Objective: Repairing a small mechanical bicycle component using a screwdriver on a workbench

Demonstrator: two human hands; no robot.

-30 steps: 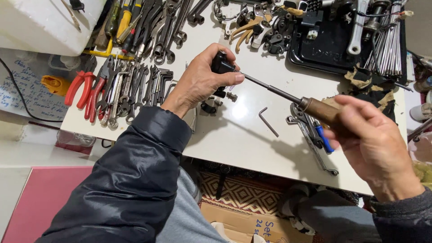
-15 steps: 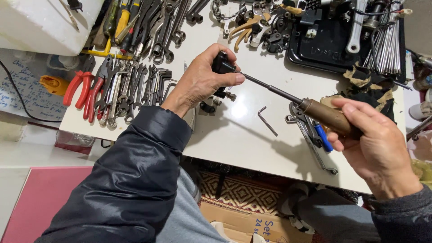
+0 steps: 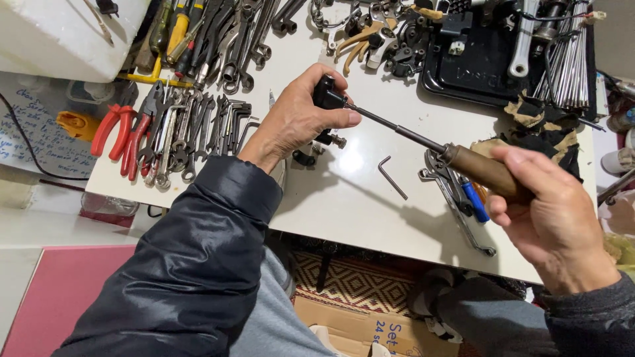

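At the centre of the frame the left hand (image 3: 297,116) is closed around a small black part (image 3: 326,92), held just above the white worktop (image 3: 344,192). The right hand (image 3: 555,218), at the right, grips the brown-handled screwdriver (image 3: 483,173), its tip set into the part. This looks like driving or loosening a fastener; the next move calls for a steady, aligned twist.

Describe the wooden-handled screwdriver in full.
The screwdriver has a rounded brown handle that looks wooden, a metal collar and a long, thin dark shaft. It is held above the white table, tilted up toward the left. The right hand wraps the handle; its tip meets a small black part pinched in the left hand.
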